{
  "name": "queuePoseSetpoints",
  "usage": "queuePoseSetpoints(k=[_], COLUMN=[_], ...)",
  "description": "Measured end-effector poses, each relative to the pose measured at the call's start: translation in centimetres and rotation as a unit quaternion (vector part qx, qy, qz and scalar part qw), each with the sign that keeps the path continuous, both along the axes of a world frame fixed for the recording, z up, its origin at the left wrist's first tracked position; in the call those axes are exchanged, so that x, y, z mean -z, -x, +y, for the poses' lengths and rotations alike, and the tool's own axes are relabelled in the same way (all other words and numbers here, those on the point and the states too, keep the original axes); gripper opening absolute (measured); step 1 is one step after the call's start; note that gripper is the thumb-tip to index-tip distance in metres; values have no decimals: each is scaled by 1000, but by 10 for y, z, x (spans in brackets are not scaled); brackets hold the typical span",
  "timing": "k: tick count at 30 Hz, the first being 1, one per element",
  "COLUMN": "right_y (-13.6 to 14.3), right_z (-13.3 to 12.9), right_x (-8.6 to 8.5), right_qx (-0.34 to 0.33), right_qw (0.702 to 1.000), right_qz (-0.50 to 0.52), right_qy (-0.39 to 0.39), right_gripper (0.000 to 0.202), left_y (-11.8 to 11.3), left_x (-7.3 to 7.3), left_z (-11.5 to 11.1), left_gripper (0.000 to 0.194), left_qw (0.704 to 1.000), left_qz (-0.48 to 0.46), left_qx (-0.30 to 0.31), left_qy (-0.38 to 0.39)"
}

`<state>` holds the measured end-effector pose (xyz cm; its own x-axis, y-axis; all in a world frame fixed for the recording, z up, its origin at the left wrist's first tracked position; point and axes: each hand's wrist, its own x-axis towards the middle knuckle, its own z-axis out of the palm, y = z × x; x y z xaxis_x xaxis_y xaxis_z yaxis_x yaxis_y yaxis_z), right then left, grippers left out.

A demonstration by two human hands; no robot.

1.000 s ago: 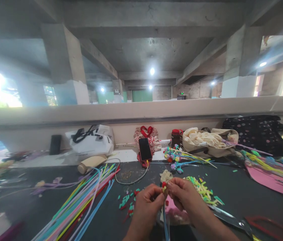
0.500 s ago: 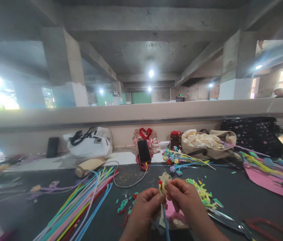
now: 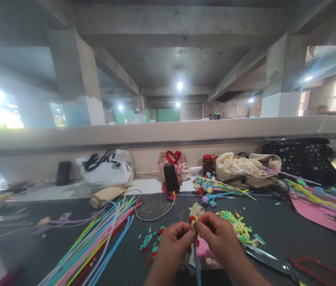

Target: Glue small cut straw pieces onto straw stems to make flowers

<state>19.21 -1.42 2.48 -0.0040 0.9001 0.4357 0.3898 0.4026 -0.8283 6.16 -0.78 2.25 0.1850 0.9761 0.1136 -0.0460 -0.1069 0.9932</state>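
My left hand (image 3: 177, 243) pinches the top of a blue pipe cleaner (image 3: 197, 264) that hangs down toward me. At its tip sits a small red and yellow pipe-cleaner piece (image 3: 193, 221). The fingers of my right hand (image 3: 218, 234) are closed on the yellow part, touching my left fingertips. Under my hands lies something pink (image 3: 204, 250) with pale cloth around it, partly hidden. Cut yellow and green pieces (image 3: 239, 227) lie beyond my right hand, and green and red snippets (image 3: 148, 241) are by my left.
Scissors (image 3: 271, 260) with red handles lie at the right. Long coloured pipe cleaners (image 3: 96, 248) spread at the left. Behind stand a phone (image 3: 170, 178) on a charging cable, finished-looking flower stems (image 3: 209, 186), a bottle (image 3: 207, 165), a cream bag (image 3: 247, 176) and a white bag (image 3: 107, 171).
Both hands stay together at nearly the same spot. The right fingertips have come down onto the yellow piece, which is now more covered. The view has shifted slightly.
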Motion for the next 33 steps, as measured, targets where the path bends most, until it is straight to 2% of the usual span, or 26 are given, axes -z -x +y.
queuePoseSetpoints(k=[3,9,14,21,25,27,30,33], right_y=[-3,-5,-9,-11,-15,-18,-23,-25], right_z=[4,0,-2,1,2,3,5,8], right_x=[2,-3,-7,-5,-8,-10,-12,-12], right_qx=[-22,9,7,13,-15,-36,-34,-34], right_qw=[999,991,978,971,982,990,997,998], right_qz=[-35,-130,-206,-238,-188,-133,-47,11], right_qy=[2,-35,-41,-25,-6,13,42,60], right_gripper=[19,17,20,17,17,22,32,32], left_y=[2,3,5,5,3,3,3,4], left_x=[-1,-1,4,5,4,7,14,18], left_z=[-1,-1,2,3,4,6,12,14], left_gripper=[32,29,26,25,23,23,25,25], left_qw=[1000,998,996,994,997,999,995,986], left_qz=[15,48,69,89,59,33,-7,-41], left_qx=[8,13,25,23,24,26,38,66], left_qy=[-22,-46,-49,-57,-32,12,87,145])
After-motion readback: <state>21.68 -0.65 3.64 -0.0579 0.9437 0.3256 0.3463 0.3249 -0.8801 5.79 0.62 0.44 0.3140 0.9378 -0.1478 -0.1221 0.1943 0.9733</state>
